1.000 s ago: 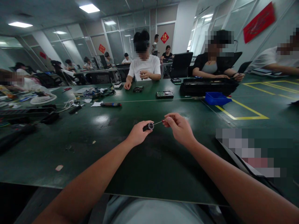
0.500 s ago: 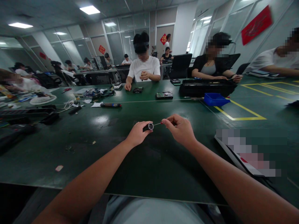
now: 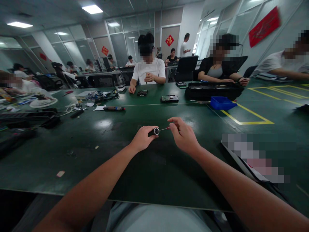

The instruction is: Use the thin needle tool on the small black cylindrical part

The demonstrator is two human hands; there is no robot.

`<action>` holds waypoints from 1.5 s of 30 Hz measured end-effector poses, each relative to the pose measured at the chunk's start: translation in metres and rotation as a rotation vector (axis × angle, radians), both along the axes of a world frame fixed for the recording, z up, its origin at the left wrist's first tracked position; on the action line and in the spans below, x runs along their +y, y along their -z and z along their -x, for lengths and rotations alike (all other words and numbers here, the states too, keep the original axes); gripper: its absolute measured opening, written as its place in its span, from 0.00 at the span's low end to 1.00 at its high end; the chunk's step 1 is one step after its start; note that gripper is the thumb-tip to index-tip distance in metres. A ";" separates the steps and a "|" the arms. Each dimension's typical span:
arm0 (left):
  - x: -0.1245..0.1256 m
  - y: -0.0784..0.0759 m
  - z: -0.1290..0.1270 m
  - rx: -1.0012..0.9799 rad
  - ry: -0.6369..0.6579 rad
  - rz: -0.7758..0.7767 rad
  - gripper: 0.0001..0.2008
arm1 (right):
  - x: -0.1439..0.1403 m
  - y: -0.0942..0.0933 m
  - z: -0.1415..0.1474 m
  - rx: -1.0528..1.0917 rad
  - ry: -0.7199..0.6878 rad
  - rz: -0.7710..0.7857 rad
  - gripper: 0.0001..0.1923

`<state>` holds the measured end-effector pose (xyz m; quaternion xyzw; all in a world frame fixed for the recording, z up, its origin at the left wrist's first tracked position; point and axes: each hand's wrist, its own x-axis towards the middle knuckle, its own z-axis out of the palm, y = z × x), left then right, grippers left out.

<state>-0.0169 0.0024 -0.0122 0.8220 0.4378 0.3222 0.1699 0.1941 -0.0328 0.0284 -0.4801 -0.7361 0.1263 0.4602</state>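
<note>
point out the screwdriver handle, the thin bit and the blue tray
screwdriver handle (image 3: 155,131): head view, its round silver end.
thin bit (image 3: 163,129): head view, mid shaft.
blue tray (image 3: 220,102): head view, front wall.

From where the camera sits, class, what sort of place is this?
Probably an electronics workshop: people share a long green bench, a bare hard drive and a blue parts bin lie on it, with tangled cables.

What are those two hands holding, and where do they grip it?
The left hand wraps a small black cylinder around its body. The right hand pinches a thin bit by its red far end.
</note>
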 end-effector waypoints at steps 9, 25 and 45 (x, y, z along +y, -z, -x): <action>0.001 -0.001 0.000 0.012 -0.012 0.019 0.19 | 0.000 0.002 0.001 0.035 -0.004 0.036 0.12; 0.002 -0.002 -0.001 -0.013 -0.039 0.030 0.20 | 0.008 0.011 0.000 0.279 0.002 0.107 0.11; 0.003 -0.010 0.002 0.111 0.055 -0.001 0.17 | 0.027 0.027 0.001 0.729 -0.047 0.370 0.17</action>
